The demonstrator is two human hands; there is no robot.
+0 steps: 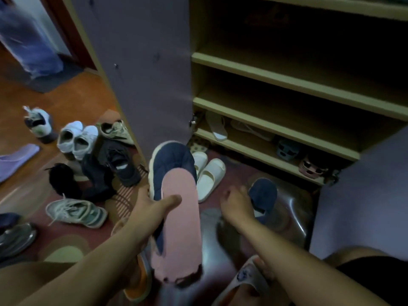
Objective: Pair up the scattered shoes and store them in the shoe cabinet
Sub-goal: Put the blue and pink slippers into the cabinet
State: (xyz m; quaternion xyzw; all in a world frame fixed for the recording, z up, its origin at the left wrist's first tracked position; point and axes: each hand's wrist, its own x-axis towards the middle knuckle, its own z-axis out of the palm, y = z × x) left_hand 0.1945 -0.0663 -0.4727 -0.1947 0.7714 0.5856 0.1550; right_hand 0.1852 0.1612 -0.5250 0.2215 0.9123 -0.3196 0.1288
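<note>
Four shelves: shoe cabinet [287, 78] open, yellowish boards, upper shelves dark, contents there unreadable.
Cabinet door [143, 69]: purple-grey, swung open to the left, hinge visible at its lower edge.
Floor [72, 100]: orange-brown wood at left, patterned red rug under the shoes.
Navy slipper [174, 195]: pink lining, cream sole rim, held up in front of the cabinet; heel end frayed and blurred.
Left hand [152, 208]: grasping the navy slipper at its side, thumb across the pink lining.
Second navy slipper [262, 195]: on the floor near the cabinet base, partly hidden by the right hand.
Right hand [237, 202]: fingers curled on the second navy slipper's edge; grip itself motion-blurred.
Cream slides [209, 175]: pair side by side on the floor, just right of the held slipper.
White sneakers [77, 138]: pair together, left of the door.
Black shoes [106, 171]: heap of dark shoes, count hard to make out.
Green-grey sneaker [77, 213]: single, lying by the rug edge.
Bottom shelf items: white sandal [217, 127], blue clog [287, 149], pink clog [312, 168], half in shadow.
Left edge: purple slipper [15, 160] and a silver shoe [15, 239], both cut off.
Writing/brands: none readable.
</note>
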